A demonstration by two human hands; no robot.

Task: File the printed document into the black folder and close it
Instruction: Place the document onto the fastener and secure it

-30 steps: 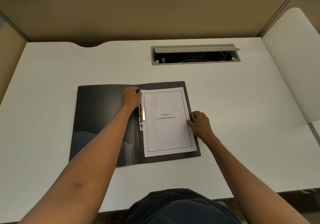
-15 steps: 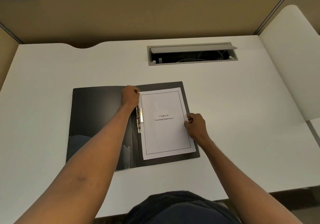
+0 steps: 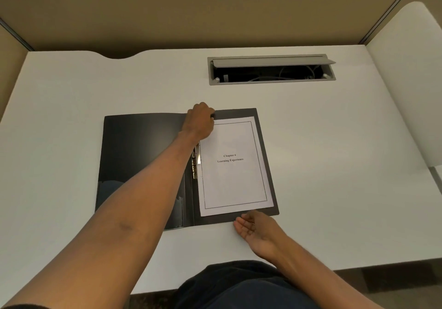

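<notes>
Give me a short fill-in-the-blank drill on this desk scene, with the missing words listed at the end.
1. The black folder lies ____ on the white desk.
2. The printed document rests on the folder's ____ half.
3. The left hand sits at the document's ____ left corner.
4. The right hand is at the folder's near edge with its palm turned ____.

Missing words: open; right; top; up

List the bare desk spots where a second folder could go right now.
Free: the desk right of the black folder, out to the side panel; the far-left strip between the folder and the back edge, left of the cable hatch. Crowded: the centre, with folder, printed document, left hand and right hand.
</notes>
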